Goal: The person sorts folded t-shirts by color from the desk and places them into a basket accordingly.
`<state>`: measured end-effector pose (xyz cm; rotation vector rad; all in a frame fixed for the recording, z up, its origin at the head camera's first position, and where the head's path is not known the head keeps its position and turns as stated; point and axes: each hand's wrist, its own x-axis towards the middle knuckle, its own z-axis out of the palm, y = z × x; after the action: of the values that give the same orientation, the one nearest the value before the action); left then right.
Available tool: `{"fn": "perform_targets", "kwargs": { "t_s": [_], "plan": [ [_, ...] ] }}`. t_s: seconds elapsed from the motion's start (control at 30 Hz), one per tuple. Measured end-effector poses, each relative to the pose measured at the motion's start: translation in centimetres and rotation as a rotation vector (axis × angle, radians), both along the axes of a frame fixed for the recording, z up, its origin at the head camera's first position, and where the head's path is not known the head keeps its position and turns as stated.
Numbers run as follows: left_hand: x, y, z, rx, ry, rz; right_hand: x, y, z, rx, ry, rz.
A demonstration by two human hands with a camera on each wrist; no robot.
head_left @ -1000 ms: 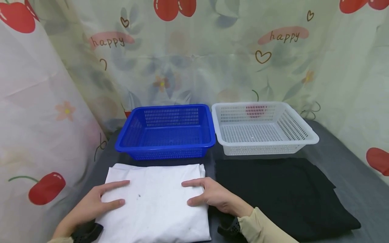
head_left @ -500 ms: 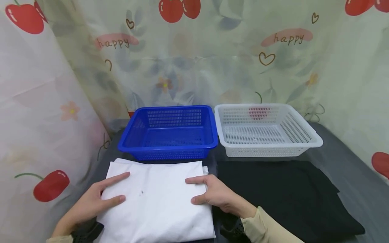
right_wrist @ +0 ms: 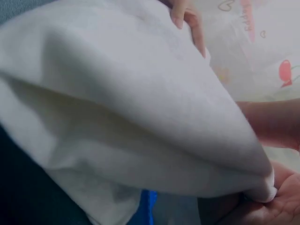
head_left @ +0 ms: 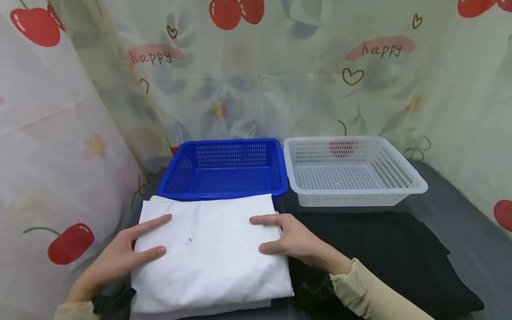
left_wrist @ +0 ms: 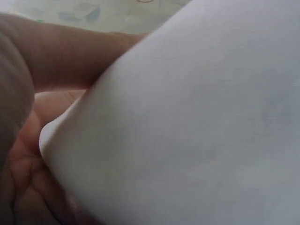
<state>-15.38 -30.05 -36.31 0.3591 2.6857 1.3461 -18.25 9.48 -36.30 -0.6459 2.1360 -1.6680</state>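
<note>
A folded white cloth (head_left: 212, 253), with a small dark speck on it, is held up in front of me by both hands. My left hand (head_left: 120, 251) grips its left side, thumb and index finger on top. On the opposite side my right hand (head_left: 302, 242) grips it the same way. The right wrist view shows the folded layers of the white cloth (right_wrist: 140, 93) sagging between the hands, its edge tucked into the right palm (right_wrist: 286, 192). In the left wrist view the other edge lies inside the left hand (left_wrist: 61, 61). The far edge overlaps the blue basket's front in the head view.
A blue plastic basket (head_left: 232, 142) stands behind the cloth. Beside it on the right is a white plastic basket (head_left: 360, 192). A folded black cloth (head_left: 372, 253) lies on the grey-covered table (head_left: 452, 209) at right. A printed curtain (head_left: 256, 98) surrounds the table.
Both hands have lifted the white cloth and moved it forward, toward the blue basket. Its far edge now covers the basket's lower front. The baskets and black cloth stay put.
</note>
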Motion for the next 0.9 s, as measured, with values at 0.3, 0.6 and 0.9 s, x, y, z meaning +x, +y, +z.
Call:
{"fn": "perform_targets", "kwargs": {
  "t_s": [0.3, 0.6, 0.9],
  "plan": [
    [-0.1, 0.2, 2.6, 0.023, 0.012, -0.057, -0.2, 0.7, 1.8, -0.014, 0.023, 0.000],
    [-1.7, 0.0, 6.8, 0.072, 0.067, -0.223, -1.6, 1.8, 5.3, -0.043, 0.050, -0.006],
    [-6.2, 1.4, 11.0, -0.011, 0.068, -0.183, -6.4, 3.1, 8.3, -0.076, 0.087, -0.013]
  ]
}}
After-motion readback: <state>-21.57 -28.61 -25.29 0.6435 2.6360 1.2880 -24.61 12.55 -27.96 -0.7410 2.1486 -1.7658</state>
